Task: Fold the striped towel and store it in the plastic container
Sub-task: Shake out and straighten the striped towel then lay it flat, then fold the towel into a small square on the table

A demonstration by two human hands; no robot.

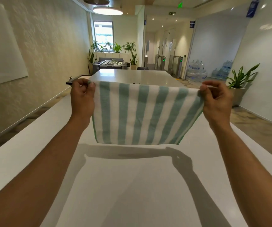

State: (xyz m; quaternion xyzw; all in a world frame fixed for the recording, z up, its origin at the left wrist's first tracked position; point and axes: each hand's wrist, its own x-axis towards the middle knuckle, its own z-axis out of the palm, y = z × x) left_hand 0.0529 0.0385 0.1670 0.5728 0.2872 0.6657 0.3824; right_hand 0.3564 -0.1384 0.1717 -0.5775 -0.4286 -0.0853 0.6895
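Nearest to us, our two bare forearms reach forward over the pale desk [132,194], and their shadows, with the shadow of the cloth, fall across its surface. Our left hand [83,95] pinches one upper corner of the striped towel [141,115] between thumb and fingers; our right hand [217,99] pinches the opposite upper corner the same way. The towel hangs stretched between our hands in the air above the desk, its green and white stripes running top to bottom, its lower edge clear of the surface. Just beyond it we see a second, glossy table [137,76]. Further off stand a foosball table [111,63], potted plants [115,47] under a window, and stacked water bottles [197,71] on the right. We see no plastic container here.
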